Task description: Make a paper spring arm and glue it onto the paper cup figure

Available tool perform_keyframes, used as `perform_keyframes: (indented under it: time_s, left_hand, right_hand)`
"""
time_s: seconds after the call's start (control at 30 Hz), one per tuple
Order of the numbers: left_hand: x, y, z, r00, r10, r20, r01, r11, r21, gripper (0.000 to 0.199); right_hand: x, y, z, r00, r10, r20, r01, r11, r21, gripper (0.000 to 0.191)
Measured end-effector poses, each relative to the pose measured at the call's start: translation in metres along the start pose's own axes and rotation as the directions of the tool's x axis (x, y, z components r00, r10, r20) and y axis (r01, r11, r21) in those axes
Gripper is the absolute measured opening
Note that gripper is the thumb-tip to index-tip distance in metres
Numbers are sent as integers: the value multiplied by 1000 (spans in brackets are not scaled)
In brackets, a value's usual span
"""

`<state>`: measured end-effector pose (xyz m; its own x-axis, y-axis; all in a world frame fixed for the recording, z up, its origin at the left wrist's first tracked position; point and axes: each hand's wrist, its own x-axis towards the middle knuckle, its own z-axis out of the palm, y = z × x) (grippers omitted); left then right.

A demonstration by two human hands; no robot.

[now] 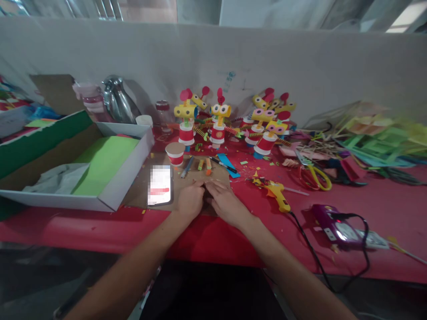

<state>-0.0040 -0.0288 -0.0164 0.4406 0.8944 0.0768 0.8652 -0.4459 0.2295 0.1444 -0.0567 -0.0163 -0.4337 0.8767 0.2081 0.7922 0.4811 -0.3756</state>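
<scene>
My left hand (191, 201) and my right hand (227, 205) meet over a brown cardboard sheet (136, 195). Their fingertips come together, and the fingers of both are closed; whatever lies between them is hidden. Just beyond the fingers are two small folded paper strips, one green and orange (200, 165), the other orange (208, 166). A pen-like knife (187, 167) and a black pen (230, 167) lie near these, the pen across a blue paper piece (227, 163). Left of my hands rests a lit phone (160, 185), with a red-and-white paper cup (175, 154) upside down behind it.
Several paper-cup figures (219, 129) stand along the wall. A yellow glue gun (278, 197), yellow-handled scissors (315, 175) and a purple power strip (338, 226) with a looping black cord lie right. A white box (130, 178) holding green paper stands left.
</scene>
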Motion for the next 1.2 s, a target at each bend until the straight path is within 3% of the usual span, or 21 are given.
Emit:
perform_keyframes:
  time_s: [0.27,0.53,0.77,1.2]
  left_hand:
    - [1,-1,4,999,-42,-1,42,997,-67,31]
    - [2,-2,2,999,-39,2,39,990,-137,33]
    - [4,-3,6,998,-63,-3,62,990,-130,37]
    - [4,-2,5,998,-62,-15,61,996,-62,40]
  right_hand:
    - [11,10,-2,997,-70,38,73,994,-79,37]
    - [20,16,-12,985,-133,113,134,991,1,42]
    - [24,6,-29,957,-38,287,70,992,-102,46]
    - [31,2,-32,931,-22,363,101,974,-201,58]
